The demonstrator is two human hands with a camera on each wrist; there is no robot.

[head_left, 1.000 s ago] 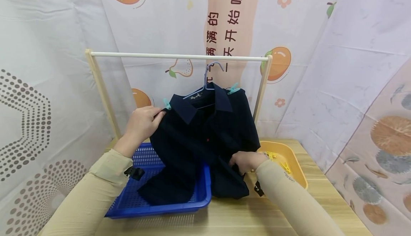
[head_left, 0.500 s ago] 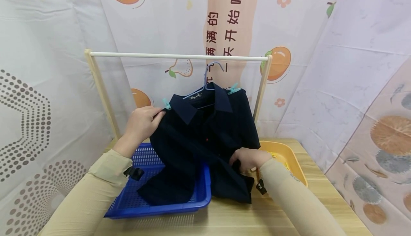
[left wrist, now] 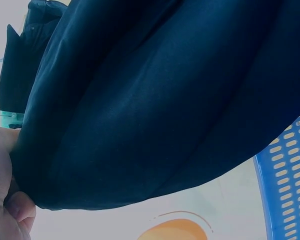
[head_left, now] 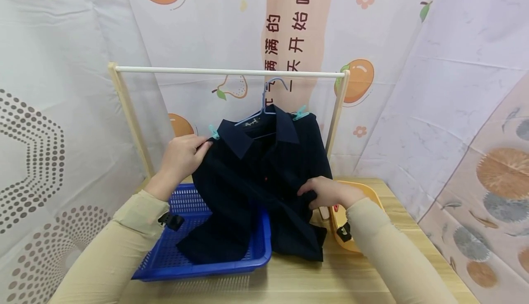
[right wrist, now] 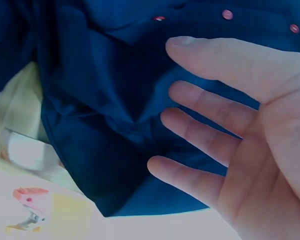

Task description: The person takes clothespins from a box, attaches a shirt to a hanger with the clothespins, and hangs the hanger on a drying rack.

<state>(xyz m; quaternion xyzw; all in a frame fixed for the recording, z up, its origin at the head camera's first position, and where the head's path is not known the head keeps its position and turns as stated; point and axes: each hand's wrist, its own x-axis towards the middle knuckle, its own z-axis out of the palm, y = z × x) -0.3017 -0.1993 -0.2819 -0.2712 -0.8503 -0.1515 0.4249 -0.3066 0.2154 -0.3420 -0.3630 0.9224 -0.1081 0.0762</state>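
A dark navy shirt (head_left: 256,171) with a collar is on a light blue hanger (head_left: 264,102), whose hook appears just below the rack's white rod. Turquoise clothespins (head_left: 301,113) grip the shirt at both shoulders. My left hand (head_left: 182,156) pinches the shoulder edge on the left, beside the other clothespin (head_left: 213,132). At the shirt's front on the right is my right hand (head_left: 328,192); its fingers (right wrist: 195,130) are loosely spread over the cloth in the right wrist view. Small red buttons (right wrist: 227,14) show along the placket there.
A blue perforated basket (head_left: 231,271) stands under the shirt's left part, with cloth hanging into it. Behind my right forearm is a yellow tray (head_left: 365,185); a pink clip (right wrist: 30,198) shows near it. The wooden rack posts (head_left: 131,120) flank the shirt on the tabletop (head_left: 306,285).
My right hand has moved up and to the right, its fingers loosening from the shirt front. The shirt's lower right corner has swung slightly right. My left hand keeps its pinch in place.
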